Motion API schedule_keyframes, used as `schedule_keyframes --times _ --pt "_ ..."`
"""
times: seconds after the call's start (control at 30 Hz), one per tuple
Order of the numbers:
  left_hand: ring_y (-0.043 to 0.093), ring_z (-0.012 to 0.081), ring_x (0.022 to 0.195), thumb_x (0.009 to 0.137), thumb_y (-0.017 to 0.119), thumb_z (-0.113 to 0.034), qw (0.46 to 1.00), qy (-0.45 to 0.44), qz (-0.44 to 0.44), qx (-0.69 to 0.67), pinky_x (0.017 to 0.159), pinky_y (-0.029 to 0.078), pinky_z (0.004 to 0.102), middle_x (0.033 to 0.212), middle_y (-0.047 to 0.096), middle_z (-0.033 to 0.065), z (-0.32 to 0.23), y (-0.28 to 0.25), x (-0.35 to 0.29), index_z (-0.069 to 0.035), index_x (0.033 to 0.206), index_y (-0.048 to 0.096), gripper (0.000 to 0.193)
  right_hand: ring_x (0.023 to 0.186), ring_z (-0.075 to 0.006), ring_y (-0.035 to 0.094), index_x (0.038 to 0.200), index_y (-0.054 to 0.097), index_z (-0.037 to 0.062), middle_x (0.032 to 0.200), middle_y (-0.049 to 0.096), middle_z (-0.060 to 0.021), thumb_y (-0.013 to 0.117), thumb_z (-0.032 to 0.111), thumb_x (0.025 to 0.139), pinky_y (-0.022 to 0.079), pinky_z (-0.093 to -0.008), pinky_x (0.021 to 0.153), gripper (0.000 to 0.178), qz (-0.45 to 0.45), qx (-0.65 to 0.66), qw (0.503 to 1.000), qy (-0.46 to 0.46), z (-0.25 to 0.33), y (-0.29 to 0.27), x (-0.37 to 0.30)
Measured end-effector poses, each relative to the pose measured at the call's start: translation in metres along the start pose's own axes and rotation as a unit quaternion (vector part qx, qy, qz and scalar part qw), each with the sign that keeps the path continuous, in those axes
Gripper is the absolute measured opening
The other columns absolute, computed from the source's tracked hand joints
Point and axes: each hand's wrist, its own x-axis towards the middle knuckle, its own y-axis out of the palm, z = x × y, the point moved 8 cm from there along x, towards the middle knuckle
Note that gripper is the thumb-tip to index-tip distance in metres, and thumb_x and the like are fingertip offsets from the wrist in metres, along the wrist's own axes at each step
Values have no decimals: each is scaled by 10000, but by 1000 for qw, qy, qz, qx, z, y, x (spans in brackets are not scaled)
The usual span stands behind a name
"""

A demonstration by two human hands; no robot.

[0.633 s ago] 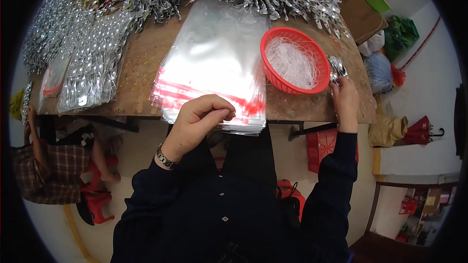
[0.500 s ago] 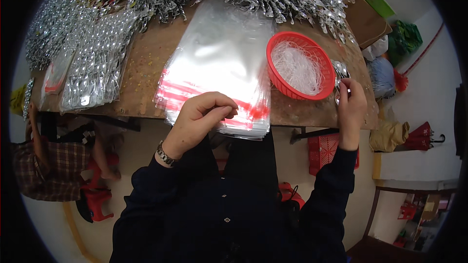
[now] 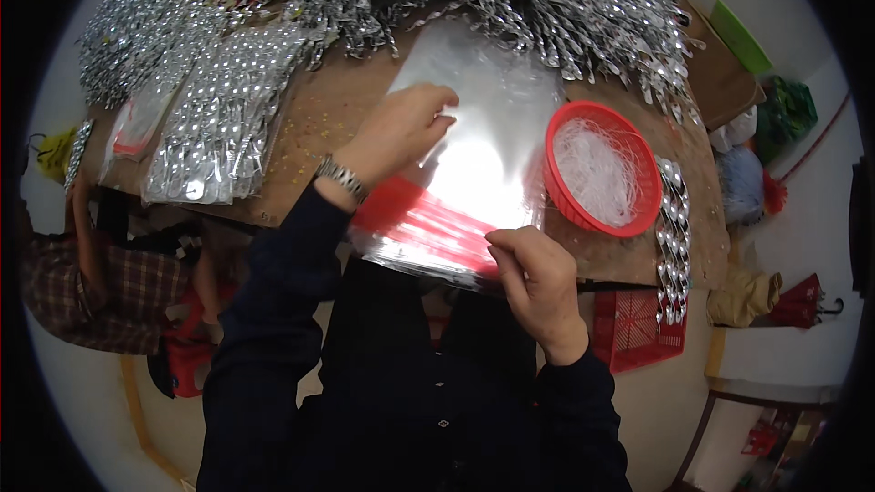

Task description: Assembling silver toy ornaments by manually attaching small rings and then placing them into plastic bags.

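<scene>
A stack of clear plastic bags [image 3: 474, 155] with red strips near their lower ends lies in front of me on the table. Over its left side is my left hand [image 3: 392, 137], a watch on its wrist, fingers bent with a gap between them and nothing visible in them. At the stack's lower right corner, my right hand [image 3: 542, 287] closes thumb and forefinger on a bag's edge. Silver twisted strips [image 3: 674, 237] lie to the right, their lower ends hanging past the table edge. Between them and the bags sits a red basket [image 3: 649, 205] of thin white strands [image 3: 597, 173].
Silver twisted strands [image 3: 510, 0] are heaped along the back of the brown table [image 3: 333, 96]. Filled packs [image 3: 219, 118] lie at the left, near a seated person in a checked shirt [image 3: 100, 296]. A red crate [image 3: 638, 333] stands below the table's right side.
My right hand has left the silver strips and come to the bags' lower right corner. The strips now lie stretched along the table's right. My left hand has moved up over the bags.
</scene>
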Motion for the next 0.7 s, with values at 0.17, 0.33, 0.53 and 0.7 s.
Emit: schedule_keyframes --times 0.17,0.33,0.53,0.7 --pt "598 340 911 865 561 -154 982 -55 -24 179 770 479 446 955 607 148 71 -7 40 -77 1050 608 206 667 -295 612 893 635 17 748 616 -131 642 1 799 465 -352 586 95 -43 7 999 20 -9 -5 1" --pt "623 358 876 885 511 -209 960 -83 -4 269 754 500 469 932 631 156 122 4 63 -86 982 636 201 674 -297 618 897 640 18 763 628 -131 643 4 801 467 -351 589 97 -21 34 998 41 -16 7 -2" --pt "663 350 825 846 502 -111 950 -74 -39 300 689 540 453 836 665 167 144 8 81 -53 852 657 166 687 -295 625 900 642 21 786 642 -129 644 2 798 468 -356 602 104 -4 41 998 47 -15 10 -6" --pt "633 382 810 825 520 -123 959 -89 -74 258 716 509 478 810 643 195 148 3 73 -33 808 627 141 681 -258 626 911 642 -5 766 624 -138 619 -47 798 470 -314 610 123 13 47 998 46 -16 13 -6"
